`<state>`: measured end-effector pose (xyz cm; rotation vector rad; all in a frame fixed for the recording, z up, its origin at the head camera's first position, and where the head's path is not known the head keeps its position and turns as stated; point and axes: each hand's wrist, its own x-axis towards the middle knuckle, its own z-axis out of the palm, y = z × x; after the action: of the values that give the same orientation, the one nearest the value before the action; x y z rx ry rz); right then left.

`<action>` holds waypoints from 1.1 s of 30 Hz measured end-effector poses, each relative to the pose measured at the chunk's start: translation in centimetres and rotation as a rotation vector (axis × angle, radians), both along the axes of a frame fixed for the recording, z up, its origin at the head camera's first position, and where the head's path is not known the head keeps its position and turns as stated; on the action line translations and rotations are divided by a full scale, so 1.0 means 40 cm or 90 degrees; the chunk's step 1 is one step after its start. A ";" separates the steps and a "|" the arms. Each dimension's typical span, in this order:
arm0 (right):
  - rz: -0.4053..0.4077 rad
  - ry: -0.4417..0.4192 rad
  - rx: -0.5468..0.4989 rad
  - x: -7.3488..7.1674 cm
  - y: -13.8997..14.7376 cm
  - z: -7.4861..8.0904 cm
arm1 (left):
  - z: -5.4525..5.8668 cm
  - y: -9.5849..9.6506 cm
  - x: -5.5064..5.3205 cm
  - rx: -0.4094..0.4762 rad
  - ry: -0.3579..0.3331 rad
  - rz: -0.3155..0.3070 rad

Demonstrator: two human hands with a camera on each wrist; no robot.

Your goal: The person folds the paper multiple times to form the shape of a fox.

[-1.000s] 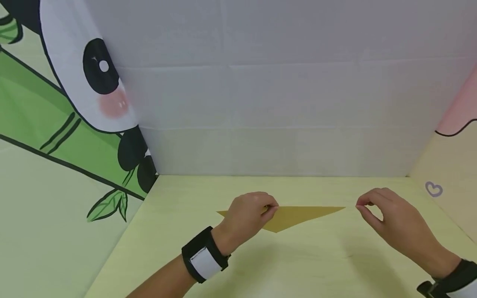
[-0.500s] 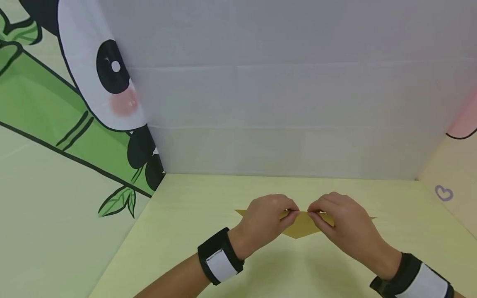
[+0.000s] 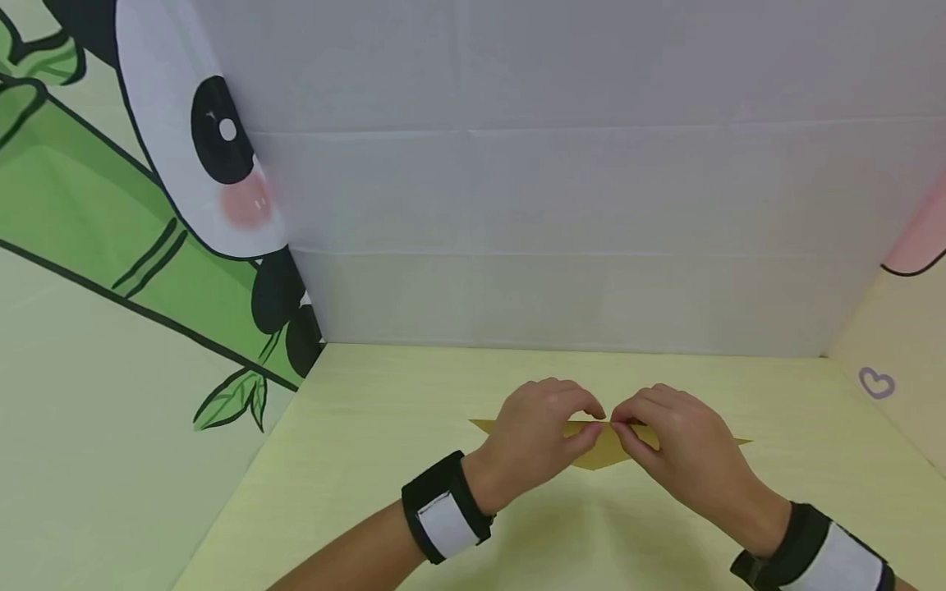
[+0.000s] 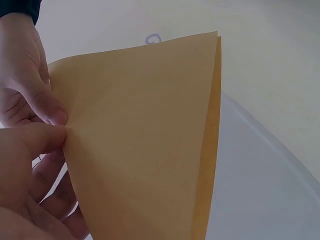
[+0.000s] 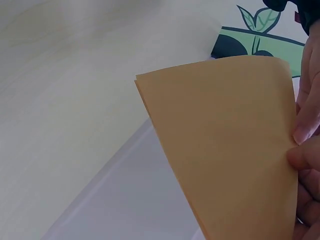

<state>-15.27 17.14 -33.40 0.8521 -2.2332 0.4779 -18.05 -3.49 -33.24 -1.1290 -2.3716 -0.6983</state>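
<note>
A folded sheet of golden-brown paper is held up over the table, its fold along the top and a pointed end sticking out past each hand. My left hand is at the fold near the middle, thumb against the near face and index fingertip just over the edge. Close beside it, my right hand pinches the same fold between thumb and index finger. In the left wrist view both thumbs meet at the paper's edge. The right wrist view shows the paper's two layers lying close together; the fingers behind are partly hidden.
A pale yellow tabletop lies beneath the hands. Behind it rises a white creased backdrop. On the left stands a printed panel with a panda and bamboo; a panel with a purple heart is at the right.
My right hand has come left from beyond the paper's right tip to its middle and taken hold of the fold. The left thumb and index finger have just parted slightly.
</note>
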 end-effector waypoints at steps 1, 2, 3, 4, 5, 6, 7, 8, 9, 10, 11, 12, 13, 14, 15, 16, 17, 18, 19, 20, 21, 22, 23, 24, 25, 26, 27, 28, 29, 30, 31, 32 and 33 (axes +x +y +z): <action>0.001 0.000 -0.001 0.000 0.002 0.000 | 0.001 0.003 0.000 -0.001 0.004 -0.001; 0.001 -0.001 -0.002 0.000 0.003 0.000 | 0.002 0.006 -0.001 -0.001 0.006 -0.002; 0.002 -0.001 -0.003 0.001 0.005 0.000 | 0.003 0.008 -0.002 -0.004 0.009 -0.002; 0.002 -0.002 -0.003 0.001 0.004 0.000 | 0.003 0.007 -0.003 -0.007 0.009 0.000; 0.002 -0.003 -0.003 0.001 0.004 0.000 | 0.004 0.006 -0.003 -0.010 0.010 0.003; 0.002 -0.003 -0.001 0.002 0.004 0.000 | 0.005 0.004 -0.004 -0.012 0.012 0.005; 0.002 -0.003 0.001 0.003 0.004 0.000 | 0.006 0.003 -0.004 -0.015 0.014 0.008; 0.004 -0.002 0.002 0.003 0.004 0.001 | 0.007 0.000 -0.004 -0.016 0.014 0.009; 0.005 -0.003 0.005 0.004 0.005 0.002 | 0.009 -0.002 -0.004 -0.018 0.016 0.012; 0.008 -0.002 0.005 0.004 0.007 0.003 | 0.010 -0.004 -0.003 -0.020 0.018 0.016; 0.010 -0.001 0.005 0.005 0.008 0.003 | 0.011 -0.006 -0.003 -0.023 0.020 0.019; 0.013 -0.002 0.005 0.005 0.009 0.004 | 0.012 -0.007 -0.002 -0.024 0.021 0.022; 0.016 -0.004 0.005 0.006 0.011 0.004 | 0.013 -0.009 -0.002 -0.027 0.021 0.025; 0.018 -0.006 0.004 0.006 0.012 0.004 | 0.013 -0.011 -0.002 -0.029 0.021 0.028; 0.019 -0.009 0.005 0.006 0.012 0.003 | 0.012 -0.012 -0.002 -0.032 0.021 0.031; 0.019 -0.011 0.005 0.006 0.012 0.002 | 0.011 -0.014 -0.003 -0.034 0.022 0.033; 0.018 -0.011 0.006 0.006 0.013 0.003 | 0.011 -0.014 -0.004 -0.034 0.024 0.034; 0.016 -0.012 0.007 0.006 0.014 0.003 | 0.010 -0.016 -0.005 -0.034 0.026 0.036; 0.012 -0.013 0.009 0.005 0.016 0.002 | 0.008 -0.017 -0.007 -0.034 0.028 0.041; 0.006 -0.016 0.011 0.005 0.018 0.002 | 0.006 -0.020 -0.009 -0.034 0.029 0.045; 0.002 -0.018 0.012 0.005 0.021 0.002 | 0.004 -0.022 -0.011 -0.034 0.028 0.049; -0.002 -0.021 0.011 0.005 0.023 0.002 | 0.002 -0.025 -0.012 -0.034 0.024 0.051; -0.006 -0.024 0.011 0.005 0.026 0.001 | 0.000 -0.028 -0.013 -0.035 0.021 0.053; -0.009 -0.028 0.013 0.005 0.029 0.000 | -0.001 -0.031 -0.014 -0.036 0.018 0.055; -0.010 -0.032 0.014 0.005 0.031 -0.001 | -0.002 -0.033 -0.015 -0.037 0.015 0.055; -0.011 -0.033 0.015 0.005 0.032 -0.001 | -0.004 -0.035 -0.016 -0.038 0.015 0.056; -0.012 -0.032 0.014 0.004 0.034 -0.003 | -0.005 -0.036 -0.017 -0.040 0.021 0.059; -0.014 -0.031 0.013 0.004 0.035 -0.004 | -0.005 -0.037 -0.018 -0.041 0.031 0.062; -0.017 -0.031 0.011 0.003 0.037 -0.005 | -0.006 -0.038 -0.019 -0.043 0.041 0.067; -0.018 -0.033 0.008 0.002 0.039 -0.007 | -0.008 -0.039 -0.021 -0.045 0.049 0.071; -0.019 -0.036 0.004 0.001 0.040 -0.008 | -0.009 -0.040 -0.023 -0.048 0.058 0.076; -0.020 -0.039 0.001 0.000 0.042 -0.010 | -0.011 -0.041 -0.023 -0.052 0.067 0.081; -0.020 -0.041 -0.002 -0.001 0.044 -0.012 | -0.012 -0.042 -0.024 -0.056 0.073 0.083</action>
<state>-15.29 18.88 -33.87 0.8096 -2.3004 0.4997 -19.01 -5.17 -33.71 -1.0094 -2.3732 -0.4769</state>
